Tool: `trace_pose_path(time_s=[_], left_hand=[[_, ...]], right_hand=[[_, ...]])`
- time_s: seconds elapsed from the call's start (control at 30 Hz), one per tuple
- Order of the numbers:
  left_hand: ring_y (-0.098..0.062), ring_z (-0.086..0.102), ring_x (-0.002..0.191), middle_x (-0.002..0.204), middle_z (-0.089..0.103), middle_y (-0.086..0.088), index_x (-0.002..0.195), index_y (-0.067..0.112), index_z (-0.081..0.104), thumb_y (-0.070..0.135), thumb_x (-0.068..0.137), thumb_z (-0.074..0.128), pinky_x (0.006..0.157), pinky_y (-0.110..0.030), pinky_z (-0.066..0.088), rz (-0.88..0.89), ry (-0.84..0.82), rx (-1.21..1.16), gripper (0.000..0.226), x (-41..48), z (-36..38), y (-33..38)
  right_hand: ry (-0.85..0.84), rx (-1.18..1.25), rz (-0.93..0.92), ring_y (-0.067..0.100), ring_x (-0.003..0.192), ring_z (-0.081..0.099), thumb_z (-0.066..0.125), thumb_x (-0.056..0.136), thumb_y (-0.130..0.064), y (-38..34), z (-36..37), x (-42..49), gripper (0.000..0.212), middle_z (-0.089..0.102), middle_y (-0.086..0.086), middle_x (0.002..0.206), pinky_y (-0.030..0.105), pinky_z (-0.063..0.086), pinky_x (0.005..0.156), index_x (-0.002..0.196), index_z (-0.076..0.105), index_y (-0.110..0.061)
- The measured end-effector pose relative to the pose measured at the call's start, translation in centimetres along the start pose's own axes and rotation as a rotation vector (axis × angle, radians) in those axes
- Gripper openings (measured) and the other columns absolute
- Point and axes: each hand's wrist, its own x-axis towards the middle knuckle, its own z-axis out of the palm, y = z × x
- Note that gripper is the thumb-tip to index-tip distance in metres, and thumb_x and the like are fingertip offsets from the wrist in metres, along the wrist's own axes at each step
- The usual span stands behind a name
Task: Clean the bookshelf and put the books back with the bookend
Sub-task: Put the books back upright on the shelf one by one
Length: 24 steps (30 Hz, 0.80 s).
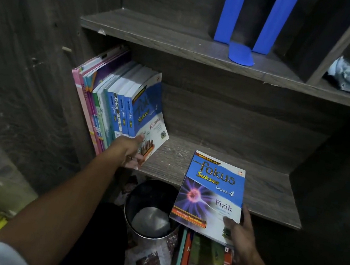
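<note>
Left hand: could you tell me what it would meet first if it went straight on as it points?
The left hand would meet the Kimia book at once; it seems to touch its lower cover already.

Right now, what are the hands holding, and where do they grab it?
The right hand grips the Fizik book by its lower right corner. The left hand touches the Kimia book near its bottom edge; a real grip cannot be told.

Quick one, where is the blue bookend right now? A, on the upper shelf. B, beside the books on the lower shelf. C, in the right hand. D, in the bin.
A: the blue bookend stands on the upper shelf, while the right hand holds the Fizik book and the left hand holds the leaning Kimia book.
</note>
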Motion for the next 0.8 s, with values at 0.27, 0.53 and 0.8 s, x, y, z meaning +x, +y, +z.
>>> trace_pose_path(time_s=[0.27, 0.53, 0.8], left_hand=[[-0.021, 0.064, 0.075, 0.099, 0.072, -0.006, 0.113, 0.007, 0.061, 0.033, 0.096, 0.057, 0.062, -0.029, 0.051, 0.045, -0.122, 0.079, 0.032, -0.9, 2.2, -2.9], [-0.021, 0.063, 0.076, 0.096, 0.067, -0.007, 0.093, 0.011, 0.064, 0.028, 0.094, 0.06, 0.066, -0.028, 0.049, 0.009, -0.381, 0.259, 0.017, -2.3, 9.8, -8.1], [-0.013, 0.058, 0.051, 0.062, 0.069, -0.003, 0.082, 0.006, 0.071, 0.019, 0.085, 0.073, 0.052, -0.022, 0.045, -0.07, -0.447, -0.019, 0.013, -1.8, 12.6, -10.0]], right_hand=[[-0.019, 0.04, 0.013, 0.043, 0.102, 0.067, 0.061, 0.092, 0.003, -0.1, 0.6, -0.6, 0.061, 0.069, 0.015, 0.115, 0.059, 0.055, 0.087, 0.144, 0.045, -0.025], [-0.047, 0.148, 0.013, 0.035, 0.094, 0.071, 0.059, 0.093, 0.004, -0.4, 0.9, -1.4, 0.054, 0.072, 0.012, 0.112, 0.05, 0.058, 0.081, 0.139, 0.052, -0.024], [-0.232, 0.143, 0.001, 0.041, 0.101, 0.069, 0.061, 0.091, 0.002, -0.8, -1.0, -2.8, 0.063, 0.073, 0.011, 0.115, 0.065, 0.05, 0.093, 0.14, 0.051, -0.037]])
